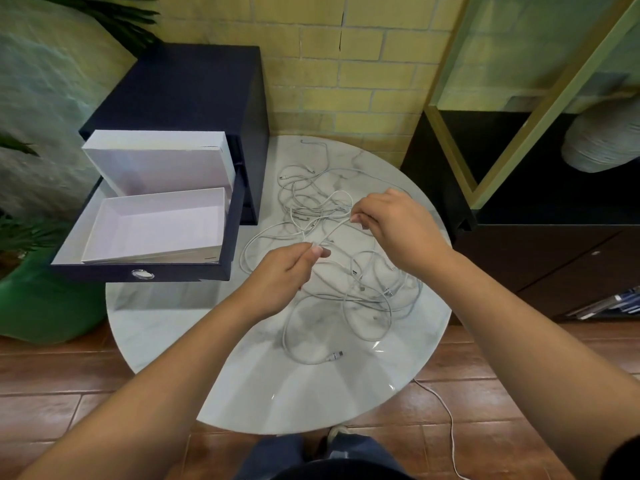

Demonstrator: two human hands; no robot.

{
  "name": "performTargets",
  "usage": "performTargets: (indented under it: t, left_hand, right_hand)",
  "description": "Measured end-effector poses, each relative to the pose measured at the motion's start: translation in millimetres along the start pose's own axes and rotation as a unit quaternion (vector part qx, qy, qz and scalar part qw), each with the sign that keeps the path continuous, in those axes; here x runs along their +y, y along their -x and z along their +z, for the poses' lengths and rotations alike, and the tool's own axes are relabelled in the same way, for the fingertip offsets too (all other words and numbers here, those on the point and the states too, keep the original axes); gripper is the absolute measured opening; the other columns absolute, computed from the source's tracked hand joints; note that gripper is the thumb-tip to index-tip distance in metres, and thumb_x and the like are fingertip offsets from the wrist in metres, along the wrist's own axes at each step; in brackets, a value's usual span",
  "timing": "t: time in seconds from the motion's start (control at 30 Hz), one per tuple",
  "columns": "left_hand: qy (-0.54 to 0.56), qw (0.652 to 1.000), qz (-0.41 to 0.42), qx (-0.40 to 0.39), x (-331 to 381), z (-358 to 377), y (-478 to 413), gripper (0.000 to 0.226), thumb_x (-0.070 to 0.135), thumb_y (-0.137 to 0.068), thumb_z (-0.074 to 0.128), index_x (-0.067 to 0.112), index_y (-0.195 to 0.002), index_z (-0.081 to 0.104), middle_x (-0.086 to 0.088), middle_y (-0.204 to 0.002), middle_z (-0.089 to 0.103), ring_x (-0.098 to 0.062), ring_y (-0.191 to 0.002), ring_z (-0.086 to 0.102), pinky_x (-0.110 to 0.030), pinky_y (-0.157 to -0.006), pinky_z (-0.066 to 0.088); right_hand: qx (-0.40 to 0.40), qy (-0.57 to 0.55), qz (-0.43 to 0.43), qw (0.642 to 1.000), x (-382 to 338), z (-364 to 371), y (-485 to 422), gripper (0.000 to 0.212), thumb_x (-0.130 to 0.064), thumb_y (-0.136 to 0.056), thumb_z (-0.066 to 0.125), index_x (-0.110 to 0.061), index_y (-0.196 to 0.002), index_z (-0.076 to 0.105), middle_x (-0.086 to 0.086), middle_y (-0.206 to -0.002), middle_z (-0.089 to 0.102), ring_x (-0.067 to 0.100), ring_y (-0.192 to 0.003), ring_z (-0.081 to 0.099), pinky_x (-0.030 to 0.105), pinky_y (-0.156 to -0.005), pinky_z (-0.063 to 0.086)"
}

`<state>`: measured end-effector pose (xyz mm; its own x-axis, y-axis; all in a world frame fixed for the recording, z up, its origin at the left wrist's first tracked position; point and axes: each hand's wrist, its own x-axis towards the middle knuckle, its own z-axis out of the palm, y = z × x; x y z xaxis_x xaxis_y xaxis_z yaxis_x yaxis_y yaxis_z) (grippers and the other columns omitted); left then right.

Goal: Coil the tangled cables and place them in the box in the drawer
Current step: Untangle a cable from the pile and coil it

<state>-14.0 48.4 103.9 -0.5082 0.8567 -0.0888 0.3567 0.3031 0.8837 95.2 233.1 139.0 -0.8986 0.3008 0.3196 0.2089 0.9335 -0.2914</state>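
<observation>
Head view: the left hand point(280, 271) and right hand point(391, 220) each pinch one strand of the thin white tangled cables point(362, 289), probably to tease it free; the rest sprawls in knotted loops on the round marble table point(173, 323), beside the white cardboard box point(156, 230) in the open dark drawer point(104, 273)

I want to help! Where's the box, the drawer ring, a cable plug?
box point(156, 230), head view, bare floor
drawer ring point(133, 274), head view, left rim
cable plug point(334, 357), head view, white body

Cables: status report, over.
Left hand and right hand each pinch a strand. Cables tangled on table, none coiled. Box in open drawer empty, path clear.
</observation>
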Motion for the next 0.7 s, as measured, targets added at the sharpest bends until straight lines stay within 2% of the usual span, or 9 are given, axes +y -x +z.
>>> performTargets:
  t: [0.07, 0.2, 0.3, 0.4, 0.47, 0.53, 0.57, 0.63, 0.7]
  left_hand:
    - [0.032, 0.999, 0.005, 0.024, 3.9, -0.9, 1.1, 0.033, 0.040, -0.100, 0.037, 0.028, -0.106, 0.067, 0.009, -0.059, 0.042, -0.006, -0.061, 0.046, -0.020, -0.066, 0.044]
    - [0.087, 0.995, 0.012, 0.043, 19.6, 0.1, 5.6, 0.031, 0.032, -0.102, 0.039, 0.024, -0.105, 0.069, 0.010, -0.059, 0.042, -0.001, -0.059, 0.046, -0.008, -0.068, 0.046]
    - [0.121, 0.992, 0.024, 0.039, 29.8, -0.9, 6.5, 0.034, 0.031, -0.102, 0.039, 0.032, -0.093, 0.071, 0.014, -0.054, 0.040, -0.005, -0.062, 0.049, -0.012, -0.071, 0.048]
    - [0.154, 0.987, 0.029, 0.021, 39.2, -2.2, 8.2, 0.054, 0.025, -0.103, 0.037, 0.029, -0.054, 0.060, 0.014, -0.052, 0.050, -0.027, -0.094, 0.061, -0.019, -0.074, 0.050]
    - [0.179, 0.983, 0.032, 0.013, 43.5, -2.8, 9.0, 0.055, 0.021, -0.104, 0.036, 0.020, -0.050, 0.046, 0.018, -0.054, 0.057, -0.022, -0.110, 0.060, -0.020, -0.074, 0.050]
    - [0.200, 0.979, 0.035, 0.003, 45.5, -3.6, 8.0, 0.054, 0.019, -0.104, 0.032, 0.008, -0.052, 0.041, 0.018, -0.053, 0.057, -0.010, -0.111, 0.060, -0.021, -0.076, 0.051]
    - [0.213, 0.976, 0.036, -0.005, 44.5, -4.0, 7.0, 0.053, 0.018, -0.105, 0.030, 0.004, -0.057, 0.046, 0.015, -0.051, 0.054, -0.004, -0.107, 0.061, -0.021, -0.076, 0.051]
    - [0.249, 0.968, 0.028, -0.019, 44.4, -3.5, 4.8, 0.049, 0.016, -0.105, 0.026, -0.016, -0.086, 0.058, 0.010, -0.049, 0.046, 0.003, -0.081, 0.062, -0.022, -0.077, 0.050]
    - [0.298, 0.954, 0.020, -0.026, 46.7, -3.1, 4.0, 0.042, 0.014, -0.104, 0.025, -0.010, -0.117, 0.056, 0.008, -0.054, 0.046, -0.001, -0.064, 0.055, -0.025, -0.082, 0.050]
  right_hand:
    - [0.008, -0.002, 0.002, 1.000, 0.3, 0.0, 0.4, 0.022, -0.030, -0.096, 0.052, -0.018, -0.095, 0.071, -0.005, -0.084, 0.068, 0.021, -0.082, 0.050, 0.036, -0.067, 0.044]
    - [0.008, 0.005, 0.011, 1.000, 3.5, 3.5, -0.9, 0.020, -0.030, -0.095, 0.054, -0.020, -0.097, 0.072, -0.007, -0.085, 0.071, 0.019, -0.082, 0.048, 0.039, -0.067, 0.046]
    - [-0.022, 0.004, 0.034, 0.999, 5.9, 8.5, -1.8, 0.020, -0.025, -0.097, 0.051, -0.019, -0.101, 0.070, -0.007, -0.093, 0.071, 0.016, -0.086, 0.048, 0.040, -0.071, 0.048]
    - [-0.031, -0.063, 0.072, 0.995, 5.3, 7.6, -1.8, 0.018, -0.023, -0.098, 0.050, -0.018, -0.104, 0.066, -0.007, -0.091, 0.070, 0.016, -0.089, 0.057, 0.038, -0.077, 0.050]
    - [-0.031, -0.134, 0.124, 0.983, 3.5, 7.7, -0.3, 0.013, -0.025, -0.098, 0.050, -0.019, -0.100, 0.062, -0.012, -0.082, 0.066, 0.013, -0.084, 0.062, 0.036, -0.075, 0.052]
    - [-0.041, -0.172, 0.158, 0.972, 1.4, 11.5, 3.0, 0.011, -0.025, -0.098, 0.050, -0.019, -0.094, 0.059, -0.011, -0.075, 0.064, 0.011, -0.078, 0.063, 0.033, -0.073, 0.052]
    - [-0.050, -0.179, 0.162, 0.969, 0.5, 14.4, 5.1, 0.013, -0.025, -0.097, 0.050, -0.019, -0.091, 0.059, -0.009, -0.074, 0.065, 0.011, -0.076, 0.063, 0.033, -0.072, 0.052]
    - [-0.075, -0.194, 0.162, 0.965, -2.8, 21.0, 10.5, 0.016, -0.023, -0.098, 0.049, -0.019, -0.087, 0.060, -0.008, -0.073, 0.066, 0.012, -0.072, 0.063, 0.033, -0.071, 0.051]
    - [-0.109, -0.222, 0.173, 0.953, -8.9, 28.9, 17.9, 0.020, -0.024, -0.099, 0.047, -0.020, -0.085, 0.060, -0.004, -0.070, 0.066, 0.015, -0.069, 0.063, 0.032, -0.071, 0.049]
